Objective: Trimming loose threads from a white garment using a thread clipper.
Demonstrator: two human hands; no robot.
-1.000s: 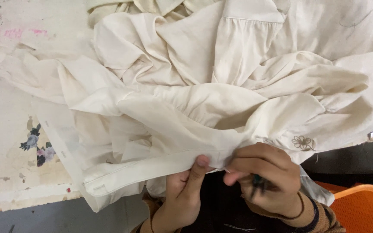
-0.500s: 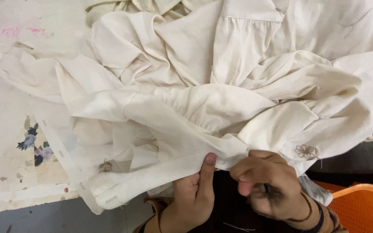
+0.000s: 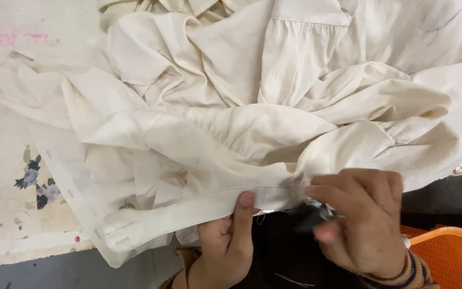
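Meanwhile, the right hand [image 3: 367, 225] had been shifted since the earlier frame: it was blurred, and the dark small tool [image 3: 311, 214] in it was now held lower, just below the garment's folded band [image 3: 188, 211]. The left hand [image 3: 225, 243] had stayed under that band, its thumb pressed up against the edge. The cream garment [image 3: 274, 107] was spread in crumpled folds over a worn, paint-stained desk [image 3: 12, 160], with a flowered patch [image 3: 36, 182] seen left of the band. An orange plastic crate [image 3: 447, 251] was seen right of the band, below the desk edge. The left fingers were closed on the band; the right fingers were curled round the tool.
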